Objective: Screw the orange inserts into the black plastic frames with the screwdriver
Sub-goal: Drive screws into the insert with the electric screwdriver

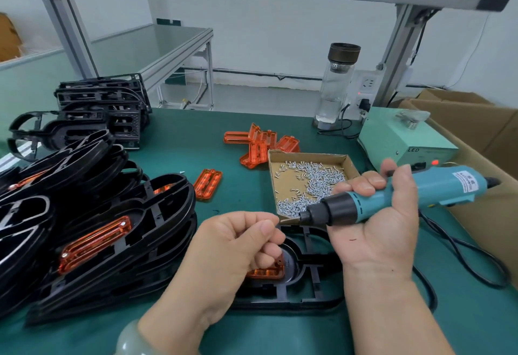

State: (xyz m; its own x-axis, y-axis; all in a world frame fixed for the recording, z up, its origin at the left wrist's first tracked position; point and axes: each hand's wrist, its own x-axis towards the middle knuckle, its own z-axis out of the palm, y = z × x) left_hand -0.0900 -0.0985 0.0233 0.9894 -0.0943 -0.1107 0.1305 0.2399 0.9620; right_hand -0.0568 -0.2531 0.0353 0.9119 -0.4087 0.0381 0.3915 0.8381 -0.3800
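Note:
My right hand [378,220] grips a teal electric screwdriver [392,197], its black nose pointing left toward my left hand [238,245]. That hand's thumb and fingers are pinched together just off the tool's tip; what they pinch is too small to see, and the bit is hidden. Under both hands lies a black plastic frame [302,279] with an orange insert [266,272] seated in it, partly covered by my left hand. A cardboard tray [283,183] of small silver screws sits just behind.
Stacked black frames, some with orange inserts fitted [95,245], fill the left side. Loose orange inserts [260,144] lie mid-table, one alone [208,183]. A glass bottle [336,85], a green power unit [406,139] and cardboard boxes [476,119] stand at the right. The screwdriver's cable [459,248] loops across the mat.

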